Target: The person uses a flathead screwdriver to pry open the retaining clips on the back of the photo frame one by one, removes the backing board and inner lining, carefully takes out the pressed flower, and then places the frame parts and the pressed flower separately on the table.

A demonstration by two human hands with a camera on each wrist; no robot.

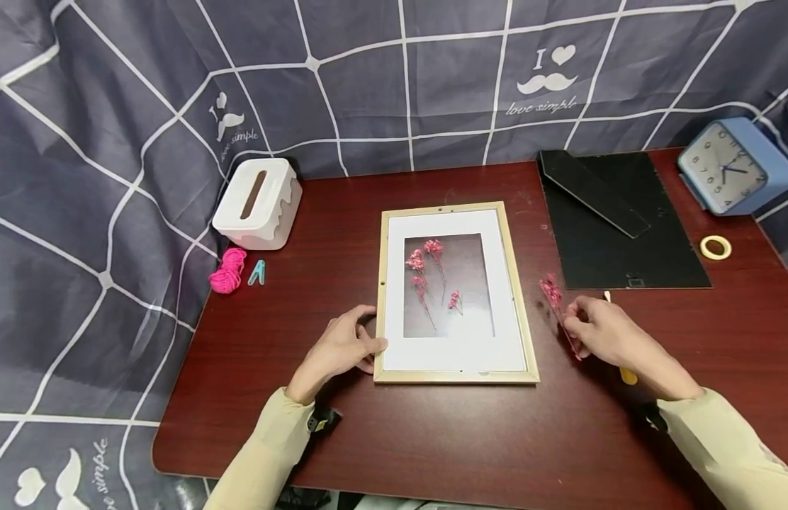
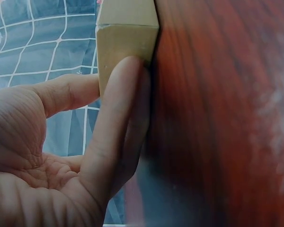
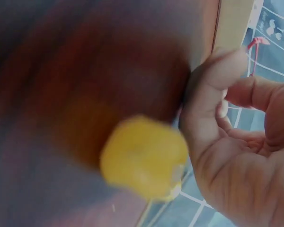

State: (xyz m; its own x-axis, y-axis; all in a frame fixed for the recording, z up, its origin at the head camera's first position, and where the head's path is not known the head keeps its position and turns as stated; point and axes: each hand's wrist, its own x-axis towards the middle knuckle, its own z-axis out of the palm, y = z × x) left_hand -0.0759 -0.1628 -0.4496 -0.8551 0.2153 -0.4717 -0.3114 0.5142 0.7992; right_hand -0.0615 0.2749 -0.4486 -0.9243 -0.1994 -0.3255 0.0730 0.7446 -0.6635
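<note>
A light wood picture frame [image 1: 456, 378] with a white mat [image 1: 458, 355] lies flat on the table. Inside the mat opening are several pink dried flower sprigs [image 1: 434, 248]. My left hand [image 1: 343, 343] holds the frame's lower left edge, thumb on top and fingers against the side [image 2: 120, 90]. To the right of the frame, my right hand [image 1: 601, 329] pinches the thin stem of another pink dried flower sprig [image 1: 550, 292]. Part of that stem is hidden by the fingers. Under the right hand lies a yellow-ended tool [image 1: 628, 376], its middle covered, its kind unclear.
A black backing board [image 1: 598, 262] with its stand leg lies at the back right. Beyond it are a blue clock [image 1: 725, 170] and a tape roll [image 1: 716, 239]. A white tissue box [image 1: 256, 202], pink yarn [image 1: 228, 270] and a blue clip [image 1: 256, 273] sit left.
</note>
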